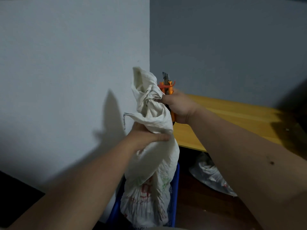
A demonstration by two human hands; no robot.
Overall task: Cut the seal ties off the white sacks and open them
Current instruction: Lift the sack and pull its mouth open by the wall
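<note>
The crumpled white woven sack [149,171] stands in a blue plastic crate [175,193] near the left wall, neck bunched. The left hand [146,136] grips the neck. The right hand [178,107] clutches an orange utility knife [169,87] at the orange plastic seal tie [162,87], seemingly uncut. A second white sack [211,176] waits, right.

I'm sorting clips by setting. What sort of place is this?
Probably a plain indoor room, perhaps a storeroom or home workspace: bare grey walls meet in a corner, a wooden tabletop stands right, another sack lies beneath it.
</note>
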